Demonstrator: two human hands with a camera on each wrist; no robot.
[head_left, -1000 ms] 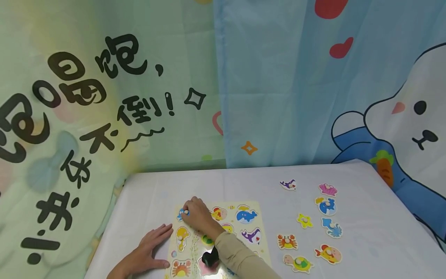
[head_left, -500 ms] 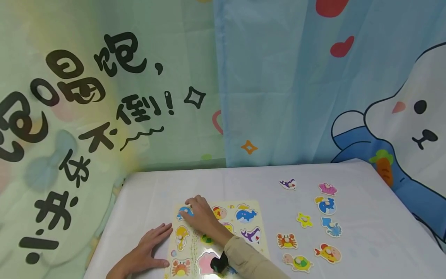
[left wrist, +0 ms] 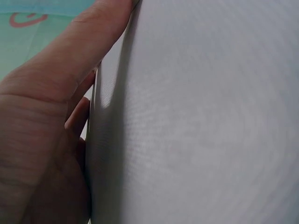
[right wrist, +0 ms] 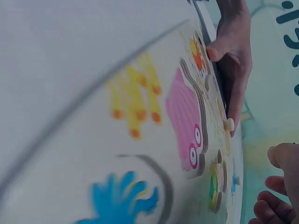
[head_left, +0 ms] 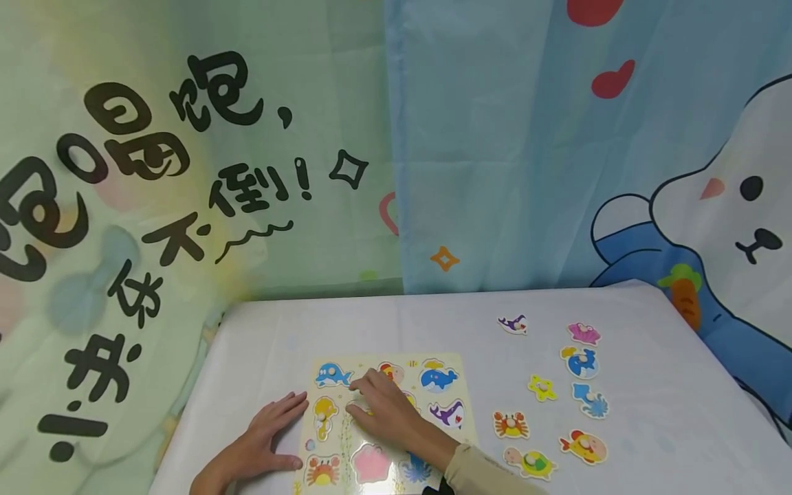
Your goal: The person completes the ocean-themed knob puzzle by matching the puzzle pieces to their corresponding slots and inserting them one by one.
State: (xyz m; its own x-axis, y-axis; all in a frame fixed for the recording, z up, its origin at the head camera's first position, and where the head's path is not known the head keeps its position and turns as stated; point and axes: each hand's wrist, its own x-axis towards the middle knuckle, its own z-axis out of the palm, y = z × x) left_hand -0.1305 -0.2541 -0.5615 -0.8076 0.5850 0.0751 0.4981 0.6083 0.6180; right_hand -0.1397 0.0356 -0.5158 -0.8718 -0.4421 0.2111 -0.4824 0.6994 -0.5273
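Note:
A pale yellow knob puzzle board (head_left: 346,440) with printed sea-animal recesses lies on the white-covered table. A blue dolphin piece (head_left: 333,375) sits in its top left recess, its knob showing. Below it, a yellow seahorse piece (head_left: 324,417) also shows a knob (right wrist: 229,124). My left hand (head_left: 266,440) rests beside the board's left edge, thumb spread and fingers extended. My right hand (head_left: 396,416) hovers over the board's middle, fingers loosely bent, with nothing seen in it. It hides part of the middle recesses. The pink recess (right wrist: 184,123) is bare.
Several loose knob pieces lie right of the board, among them a crab (head_left: 511,425), a turtle (head_left: 530,463), a yellow star (head_left: 542,388), a fish (head_left: 584,447) and a purple whale (head_left: 513,324). A printed curtain (head_left: 470,151) hangs behind the table.
My right hand has let go of the dolphin piece at the top left and moved right and down across the board. The dolphin stays in its recess. My left hand keeps its place.

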